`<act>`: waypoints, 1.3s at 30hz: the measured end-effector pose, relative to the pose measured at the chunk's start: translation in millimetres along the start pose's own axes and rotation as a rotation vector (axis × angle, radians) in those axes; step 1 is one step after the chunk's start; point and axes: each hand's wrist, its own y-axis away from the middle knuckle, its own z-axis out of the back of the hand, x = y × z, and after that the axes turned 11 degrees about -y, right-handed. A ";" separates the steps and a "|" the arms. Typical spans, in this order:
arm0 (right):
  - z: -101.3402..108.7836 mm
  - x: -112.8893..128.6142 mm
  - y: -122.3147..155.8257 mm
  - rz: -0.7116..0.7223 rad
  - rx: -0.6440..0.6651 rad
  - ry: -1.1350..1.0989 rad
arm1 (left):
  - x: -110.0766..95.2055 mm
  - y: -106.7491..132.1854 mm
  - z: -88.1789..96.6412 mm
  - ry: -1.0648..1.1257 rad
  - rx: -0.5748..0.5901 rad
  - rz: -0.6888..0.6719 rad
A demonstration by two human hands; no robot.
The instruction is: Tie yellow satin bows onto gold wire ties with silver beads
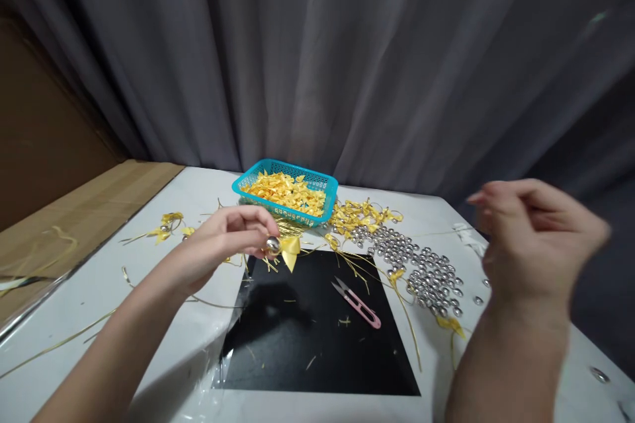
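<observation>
My left hand [233, 234] pinches a shiny silver bead [272, 245] with a yellow ribbon bow [290, 251] beside it, held above the upper part of a black mat [317, 357]. Raised at the right, my right hand [536, 238] is closed with thumb and fingers pressed together, somewhat blurred. A thin pale cord [436, 233] runs across to its curled fingers; its far end is hard to follow. Pink-handled thread snips [364, 310] lie on the mat, blades pointing up and left, among small cord scraps.
A turquoise basket [327, 213] full of yellow ribbon bows stands at the back. Many loose silver beads [436, 277] spread to the right, near bows with gold cords [364, 215]. More corded bows lie left on the white table [163, 201]. Cardboard [94, 205] borders the left; a grey curtain [307, 66] hangs behind.
</observation>
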 end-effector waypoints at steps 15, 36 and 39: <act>-60.2 -21.0 37.4 -0.176 0.885 0.239 | 12.8 -5.1 -36.2 0.722 0.126 0.138; -76.6 19.3 60.0 0.056 0.971 -0.106 | 15.8 -6.6 -33.0 0.548 0.229 0.076; -74.4 22.6 60.0 0.117 1.001 -0.019 | 11.9 -3.9 -32.3 0.427 0.157 0.018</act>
